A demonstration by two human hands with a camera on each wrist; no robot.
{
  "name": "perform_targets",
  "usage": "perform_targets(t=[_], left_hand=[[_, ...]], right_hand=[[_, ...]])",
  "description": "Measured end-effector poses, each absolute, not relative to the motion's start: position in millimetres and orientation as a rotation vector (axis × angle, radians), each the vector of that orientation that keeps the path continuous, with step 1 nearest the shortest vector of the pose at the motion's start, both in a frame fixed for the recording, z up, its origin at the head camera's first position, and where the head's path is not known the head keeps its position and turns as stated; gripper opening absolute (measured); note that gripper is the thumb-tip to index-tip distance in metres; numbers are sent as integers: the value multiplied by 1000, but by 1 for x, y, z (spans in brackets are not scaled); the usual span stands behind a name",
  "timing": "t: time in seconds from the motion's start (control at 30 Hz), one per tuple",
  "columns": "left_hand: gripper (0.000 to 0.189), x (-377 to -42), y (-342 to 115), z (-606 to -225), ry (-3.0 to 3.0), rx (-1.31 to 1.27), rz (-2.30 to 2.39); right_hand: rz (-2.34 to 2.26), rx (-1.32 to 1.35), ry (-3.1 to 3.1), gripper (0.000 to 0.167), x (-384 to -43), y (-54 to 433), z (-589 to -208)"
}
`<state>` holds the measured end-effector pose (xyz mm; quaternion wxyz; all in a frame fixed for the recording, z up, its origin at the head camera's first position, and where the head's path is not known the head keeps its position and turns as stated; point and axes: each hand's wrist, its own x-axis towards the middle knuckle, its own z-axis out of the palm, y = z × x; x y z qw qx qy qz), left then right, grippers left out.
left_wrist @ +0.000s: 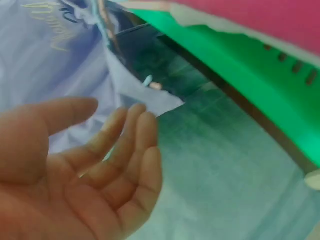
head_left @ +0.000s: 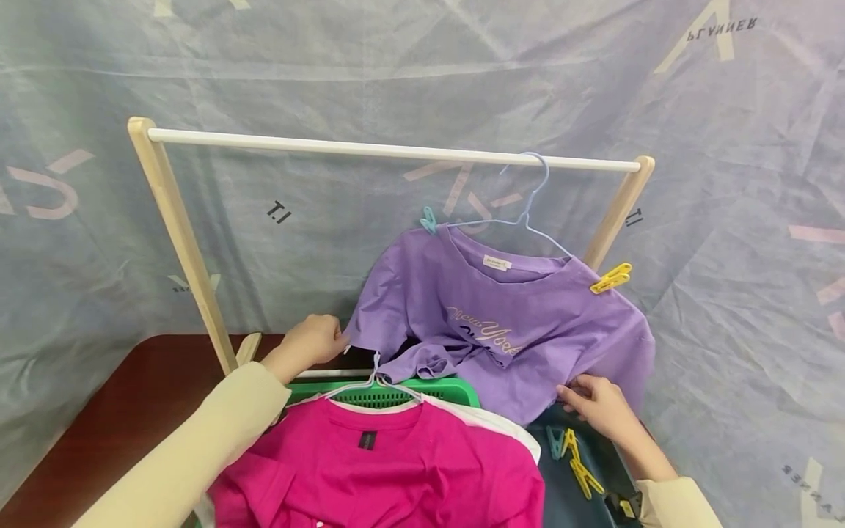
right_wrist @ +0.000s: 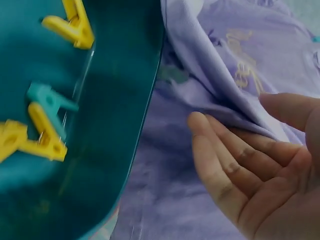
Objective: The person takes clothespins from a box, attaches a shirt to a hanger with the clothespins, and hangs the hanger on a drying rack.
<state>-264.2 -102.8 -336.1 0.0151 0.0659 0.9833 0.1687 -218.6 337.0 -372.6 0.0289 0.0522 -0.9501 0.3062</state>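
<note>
A purple T-shirt (head_left: 422, 293) with "New York" lettering hangs on a light blue wire hanger (head_left: 538, 194) hooked over the white rail. A teal clothespin (head_left: 429, 220) clips one shoulder and a yellow clothespin (head_left: 611, 279) the other. My left hand (head_left: 315, 339) is at the shirt's left sleeve edge; in the left wrist view its thumb and loosely bent fingers stand apart. At the lower right hem, my right hand (head_left: 597, 403) touches the cloth. The right wrist view shows a fold of the shirt (right_wrist: 210, 70) between thumb and fingers, which do not close together.
A magenta T-shirt (head_left: 396, 455) on a hanger lies over white cloth and a green basket (head_left: 462, 389) in front. Several loose clothespins (head_left: 584, 477) lie in a dark teal bin (head_left: 561, 506) at right. The rack's wooden post (head_left: 181, 227) stands on the brown table (head_left: 99, 411).
</note>
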Motion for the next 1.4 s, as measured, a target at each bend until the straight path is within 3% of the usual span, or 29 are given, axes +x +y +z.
perform_targets(t=[0.27, 0.47, 0.63, 1.1, 1.4], left_hand=[[40, -225, -119, -326, 2994, 292, 468], [24, -202, -129, -329, 3010, 394, 439], [25, -188, -137, -337, 2992, 401, 441], [26, -169, -163, -357, 3021, 420, 445], [30, -163, -165, -367, 3092, 442, 426]], right_hand=[[830, 218, -3000, 16, -210, 353, -379], [653, 288, -3006, 12, -206, 361, -388], [529, 312, -3027, 8, -202, 365, -395], [459, 299, -3118, 10, -185, 371, -418], [540, 331, -3199, 20, -182, 368, -434]])
